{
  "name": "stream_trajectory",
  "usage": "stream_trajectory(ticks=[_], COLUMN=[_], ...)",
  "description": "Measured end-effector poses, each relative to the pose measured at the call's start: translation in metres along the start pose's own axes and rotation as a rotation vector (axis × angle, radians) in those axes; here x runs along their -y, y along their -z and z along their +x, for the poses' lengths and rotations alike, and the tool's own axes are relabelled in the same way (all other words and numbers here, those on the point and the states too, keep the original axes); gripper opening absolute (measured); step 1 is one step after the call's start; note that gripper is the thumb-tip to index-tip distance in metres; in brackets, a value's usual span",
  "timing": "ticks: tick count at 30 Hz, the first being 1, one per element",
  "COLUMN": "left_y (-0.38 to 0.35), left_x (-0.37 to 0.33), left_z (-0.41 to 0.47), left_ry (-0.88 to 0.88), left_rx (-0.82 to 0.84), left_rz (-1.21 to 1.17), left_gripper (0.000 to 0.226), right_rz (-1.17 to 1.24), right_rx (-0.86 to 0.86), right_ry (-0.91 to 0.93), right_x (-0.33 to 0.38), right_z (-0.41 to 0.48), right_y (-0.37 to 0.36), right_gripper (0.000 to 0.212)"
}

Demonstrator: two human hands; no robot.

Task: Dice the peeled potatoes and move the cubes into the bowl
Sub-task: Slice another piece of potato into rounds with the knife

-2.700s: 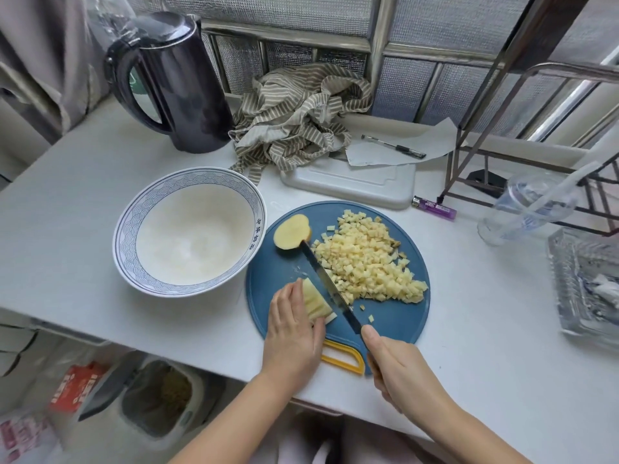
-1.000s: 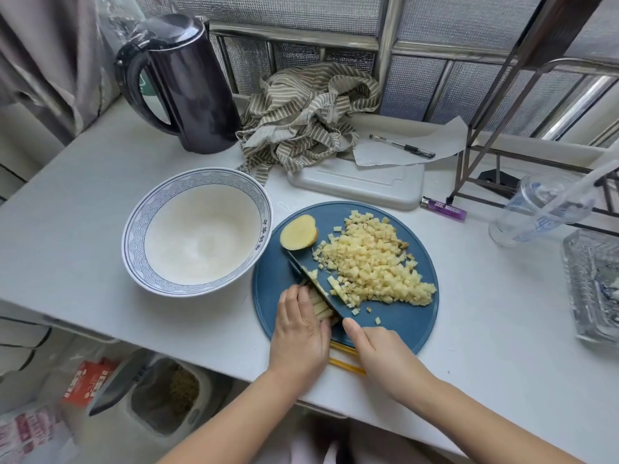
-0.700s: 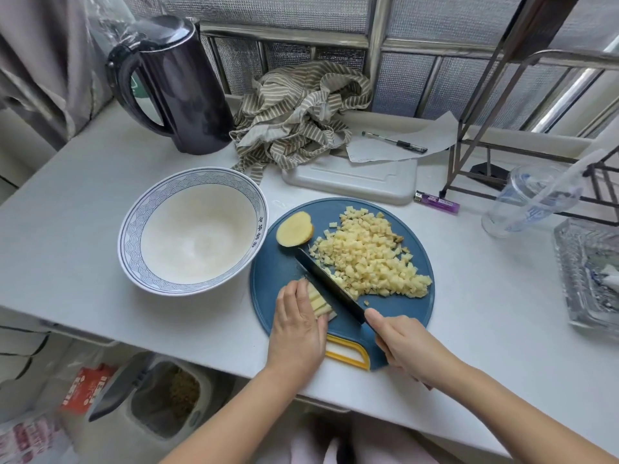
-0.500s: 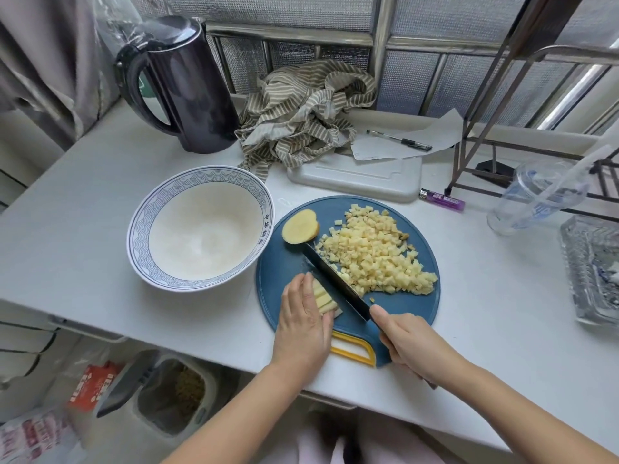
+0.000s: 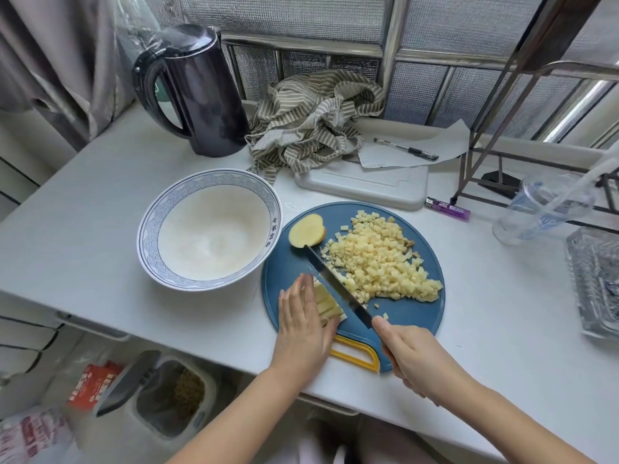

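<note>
A round blue cutting board (image 5: 288, 266) with a yellow handle lies near the table's front edge. On it sit a heap of small potato cubes (image 5: 378, 259), a peeled potato end piece (image 5: 306, 230) at the far left, and a stack of potato slices (image 5: 326, 301). My left hand (image 5: 303, 324) lies flat with straight fingers on those slices. My right hand (image 5: 413, 358) grips the handle of a knife (image 5: 338, 284), whose blade runs beside the slices, between them and the cubes. A white bowl (image 5: 207, 195) with a blue patterned rim stands empty to the board's left.
A dark kettle (image 5: 197, 92) stands at the back left, a striped cloth (image 5: 315, 122) behind the board. A white board (image 5: 365, 185), paper and pen (image 5: 405, 150), a purple lighter (image 5: 447, 208), a plastic cup (image 5: 542, 209), a metal rack (image 5: 495, 135) and a glass tray (image 5: 596, 283) fill the right. A bin (image 5: 167, 390) stands below.
The knife cut down through the slices a second ago, then lifted and drew back toward me. It now lies alongside the slices. My left hand stays on the slices.
</note>
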State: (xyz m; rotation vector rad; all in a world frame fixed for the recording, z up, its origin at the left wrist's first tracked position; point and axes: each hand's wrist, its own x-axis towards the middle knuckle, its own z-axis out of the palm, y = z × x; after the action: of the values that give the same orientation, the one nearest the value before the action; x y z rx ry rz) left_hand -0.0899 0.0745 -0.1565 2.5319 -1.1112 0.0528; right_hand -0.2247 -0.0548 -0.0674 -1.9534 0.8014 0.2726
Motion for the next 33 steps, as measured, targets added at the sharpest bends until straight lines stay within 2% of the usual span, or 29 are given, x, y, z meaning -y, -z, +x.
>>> stream_trajectory(ticks=[3,13,33], left_y=[0.000,0.003,-0.003], left_x=[0.003,-0.003,0.002], left_z=[-0.002,-0.003,-0.002], left_ry=[0.021,0.101,0.031], left_rx=[0.007,0.040,-0.062], left_rz=[-0.002,0.033,-0.027], left_gripper=[0.079,0.070,0.058], right_rz=[-0.043,-0.131,-0.171], right_rx=[-0.007,-0.033,-0.031], right_ry=[0.024,0.132,0.080], right_x=[-0.001,0.000,0.005], right_z=[-0.001,-0.006,-0.005], right_y=[-0.003,-0.015,-0.024], right_gripper=[0.063,0.064,0.053])
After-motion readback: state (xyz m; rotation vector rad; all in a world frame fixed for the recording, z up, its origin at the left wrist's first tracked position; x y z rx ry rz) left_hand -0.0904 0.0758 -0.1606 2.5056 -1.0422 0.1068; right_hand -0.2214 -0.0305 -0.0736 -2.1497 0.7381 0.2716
